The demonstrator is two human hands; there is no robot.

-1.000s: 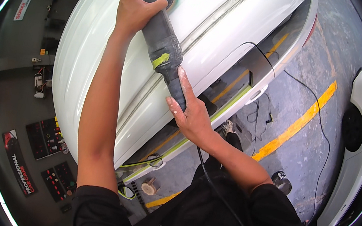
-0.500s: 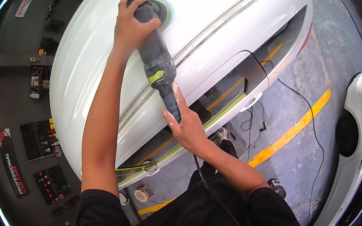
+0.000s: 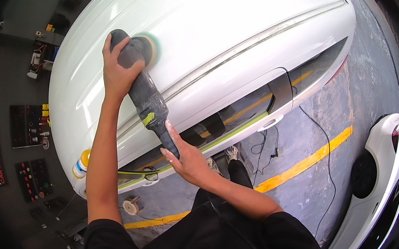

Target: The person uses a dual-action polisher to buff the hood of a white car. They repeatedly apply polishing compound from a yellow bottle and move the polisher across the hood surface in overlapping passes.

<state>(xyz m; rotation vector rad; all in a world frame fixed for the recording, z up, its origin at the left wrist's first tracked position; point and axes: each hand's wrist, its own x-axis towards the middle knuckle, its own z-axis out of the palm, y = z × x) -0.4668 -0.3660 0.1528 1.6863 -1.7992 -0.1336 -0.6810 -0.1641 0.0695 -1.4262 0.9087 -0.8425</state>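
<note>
A dark grey car polisher [image 3: 149, 95] lies along the white car roof [image 3: 195, 30], its round pad [image 3: 149, 50] against the paint with a greenish blurred edge. My left hand [image 3: 118, 68] wraps over the polisher's head, thumb on one side and fingers on the other. Farther back, my right hand [image 3: 188, 160] grips the rear handle, with whitish residue on its fingers. A yellow-green strip of tape marks the tool's body. Beside my left forearm, a white bottle with a yellow cap [image 3: 81, 164] rests on the car.
Black cable [image 3: 327, 144] trails across the grey floor with yellow lines [image 3: 298, 165]. Another white car [image 3: 373, 193] stands at the right. A small round stool [image 3: 131, 205] is below the car's side. Tool panels [image 3: 29, 125] line the dark wall at left.
Both hands and the polisher have shifted left and down in the picture, along the roof. My view has also moved, and the yellow-capped bottle now shows beside my left arm.
</note>
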